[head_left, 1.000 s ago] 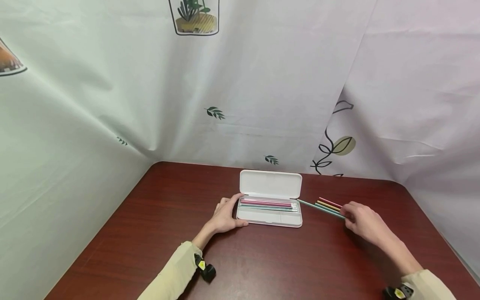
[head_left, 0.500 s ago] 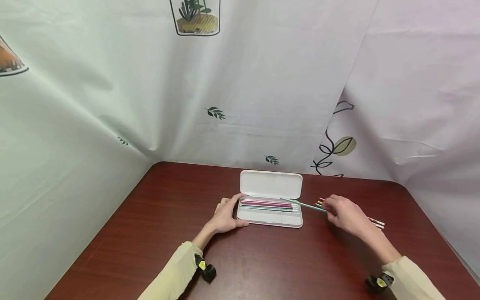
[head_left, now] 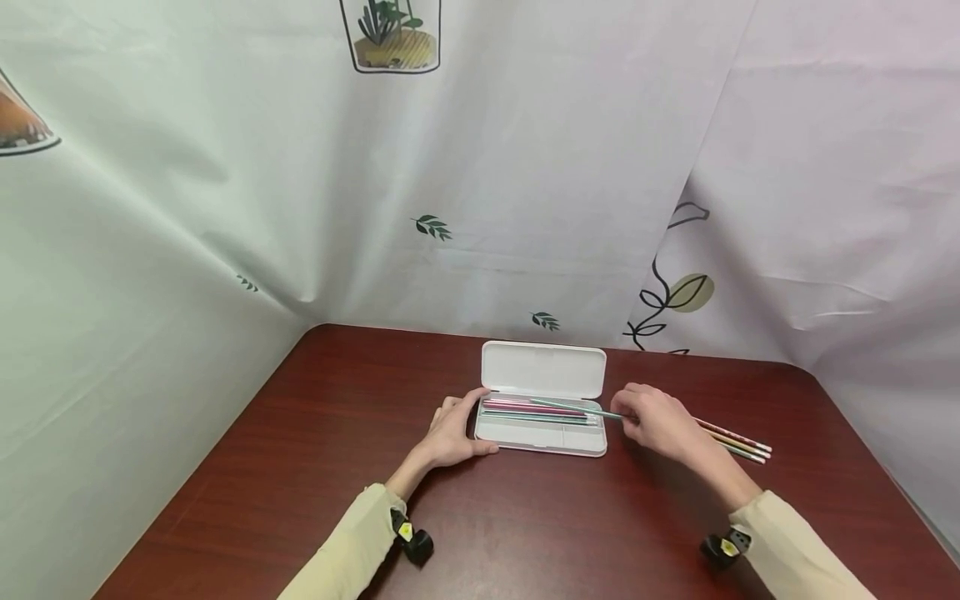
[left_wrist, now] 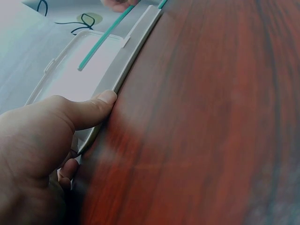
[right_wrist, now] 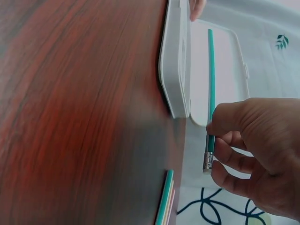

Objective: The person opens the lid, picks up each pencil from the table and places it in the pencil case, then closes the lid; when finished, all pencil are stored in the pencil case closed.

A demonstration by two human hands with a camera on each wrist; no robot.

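Observation:
A white pencil case (head_left: 517,432) lies on the table with its lid (head_left: 543,371) raised at the back. Several pink and teal pencils (head_left: 525,417) lie lengthwise in its rear compartment. My left hand (head_left: 448,435) holds the case at its left end, thumb on the front edge. My right hand (head_left: 660,423), just right of the case, pinches a teal pencil (right_wrist: 211,70) near its eraser end. That pencil's far end reaches over the case, above the pencils inside. In the right wrist view the metal ferrule and eraser show below my fingers.
Several loose pencils (head_left: 733,439) lie on the dark red-brown table (head_left: 540,525) to the right, partly hidden behind my right hand and wrist. A pale patterned curtain (head_left: 525,167) hangs behind the table and along its sides.
My right hand has moved left, bringing the teal pencil from beside the loose pencils to over the case. The loose pencils' eraser ends now show. My left hand stays on the case.

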